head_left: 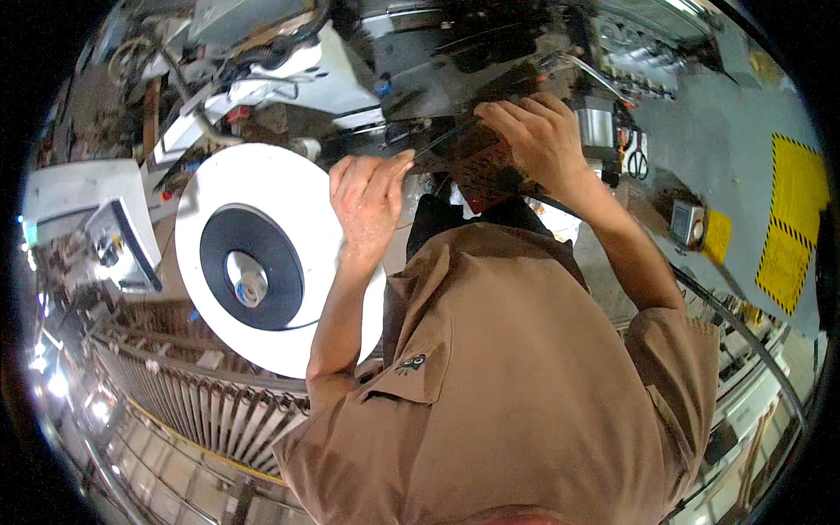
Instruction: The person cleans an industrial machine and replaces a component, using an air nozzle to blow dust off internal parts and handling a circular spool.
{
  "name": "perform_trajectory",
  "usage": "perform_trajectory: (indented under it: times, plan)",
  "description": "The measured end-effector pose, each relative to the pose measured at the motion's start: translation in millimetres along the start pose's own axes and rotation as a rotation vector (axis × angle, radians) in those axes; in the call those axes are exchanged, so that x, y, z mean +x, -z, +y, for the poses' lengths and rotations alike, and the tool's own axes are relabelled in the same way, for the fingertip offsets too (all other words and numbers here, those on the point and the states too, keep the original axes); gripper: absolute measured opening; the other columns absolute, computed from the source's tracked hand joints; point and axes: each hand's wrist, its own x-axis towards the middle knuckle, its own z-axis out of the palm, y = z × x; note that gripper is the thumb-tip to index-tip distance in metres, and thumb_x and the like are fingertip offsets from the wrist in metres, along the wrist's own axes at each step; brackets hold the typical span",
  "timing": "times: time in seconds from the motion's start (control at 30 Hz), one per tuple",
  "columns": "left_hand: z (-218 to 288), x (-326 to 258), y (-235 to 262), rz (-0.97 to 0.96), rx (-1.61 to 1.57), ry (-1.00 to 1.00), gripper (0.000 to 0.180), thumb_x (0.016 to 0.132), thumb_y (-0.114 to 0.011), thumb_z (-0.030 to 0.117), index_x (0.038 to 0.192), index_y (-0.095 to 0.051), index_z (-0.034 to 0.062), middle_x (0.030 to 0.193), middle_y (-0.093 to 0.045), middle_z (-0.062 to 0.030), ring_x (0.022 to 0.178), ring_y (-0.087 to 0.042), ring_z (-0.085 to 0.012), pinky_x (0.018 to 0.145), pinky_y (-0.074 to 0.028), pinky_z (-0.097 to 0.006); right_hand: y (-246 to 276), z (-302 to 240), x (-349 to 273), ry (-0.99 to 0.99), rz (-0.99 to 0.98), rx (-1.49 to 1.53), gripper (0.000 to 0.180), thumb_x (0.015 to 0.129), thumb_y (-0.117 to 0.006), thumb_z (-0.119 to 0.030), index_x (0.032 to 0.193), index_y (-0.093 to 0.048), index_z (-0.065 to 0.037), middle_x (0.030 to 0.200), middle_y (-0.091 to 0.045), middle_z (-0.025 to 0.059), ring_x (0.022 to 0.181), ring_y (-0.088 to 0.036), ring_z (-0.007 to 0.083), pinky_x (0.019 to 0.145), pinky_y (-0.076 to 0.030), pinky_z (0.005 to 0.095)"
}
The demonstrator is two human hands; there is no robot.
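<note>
My left hand (367, 199) is closed, its thumb and fingertips pinching one end of a thin dark strip (448, 138). The strip runs slanting up to the right, where my right hand (544, 143) pinches it with curled fingers. Both hands are raised over the dark machine surface (429, 87) in front of me. Close by my left forearm stands a large white disc (280, 179) with a black coil (284, 271) wound at its middle. Whether the strip joins that coil cannot be made out.
A silver box (597, 127) and black-handled scissors (639, 166) lie beyond my right hand. Yellow panels with striped borders (792, 227) are on the grey surface at right. A row of rollers (210, 411) runs at lower left, below a white-cased screen (122, 249).
</note>
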Motion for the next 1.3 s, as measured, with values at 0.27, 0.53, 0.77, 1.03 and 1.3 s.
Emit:
perform_trajectory:
  times: [0.27, 0.53, 0.77, 1.03, 1.3]
  plan:
    - [1.4, -5.8, -8.5, -0.145, -0.050, 0.057, 0.008, 0.089, -0.078, 0.017, 0.094, -0.078, 0.0108, 0.081, -0.070, -0.0010, 0.083, -0.063, -0.0197, 0.094, -0.043, -0.039, 13.4, 36.1, -37.3, -0.348, -0.117, 0.059, 0.015, 0.095, -0.065, -0.020, 0.109, -0.070, -0.019, 0.094, -0.077, 0.0004, 0.078, -0.074, 0.0224, 0.072, -0.053, 0.0378]
    - [-3.4, 0.6, -24.8, -0.218, -0.038, 0.003, 0.021, 0.087, -0.081, 0.024, 0.078, -0.068, 0.0103, 0.081, -0.073, -0.0004, 0.076, -0.066, -0.0200, 0.100, -0.045, -0.041, 21.3, 46.2, -51.1, -0.594, -0.030, 0.165, 0.009, 0.095, -0.072, -0.027, 0.100, -0.075, -0.021, 0.070, -0.069, 0.0072, 0.062, -0.070, 0.0294, 0.054, -0.053, 0.0407]
    - [11.7, 5.1, -37.1, -0.287, -0.120, -0.024, 0.028, 0.089, -0.081, 0.027, 0.074, -0.065, 0.0099, 0.066, -0.066, -0.0013, 0.059, -0.063, -0.0198, 0.100, -0.048, -0.043, 24.6, 65.8, -58.2, -0.701, 0.039, 0.079, 0.016, 0.097, -0.070, -0.033, 0.101, -0.079, -0.020, 0.078, -0.073, 0.0099, 0.067, -0.070, 0.0337, 0.056, -0.053, 0.0401]
    - [32.6, -4.3, -43.7, -0.364, -0.311, -0.016, 0.029, 0.093, -0.077, 0.029, 0.077, -0.063, 0.0088, 0.060, -0.064, -0.0048, 0.055, -0.062, -0.0237, 0.099, -0.052, -0.044, 15.4, 68.6, -64.3, -0.718, 0.210, 0.072, 0.021, 0.099, -0.068, -0.039, 0.105, -0.079, -0.022, 0.084, -0.075, 0.0075, 0.068, -0.072, 0.0292, 0.058, -0.055, 0.0401]
    - [9.5, -17.2, -49.8, -0.316, -0.282, -0.055, 0.033, 0.097, -0.073, 0.034, 0.078, -0.064, 0.0087, 0.060, -0.064, -0.0038, 0.055, -0.064, -0.0213, 0.099, -0.052, -0.044, 16.3, 58.1, -46.3, -0.665, 0.160, -0.061, 0.019, 0.100, -0.066, -0.034, 0.106, -0.076, -0.019, 0.092, -0.077, 0.0074, 0.073, -0.073, 0.0308, 0.061, -0.056, 0.0405]
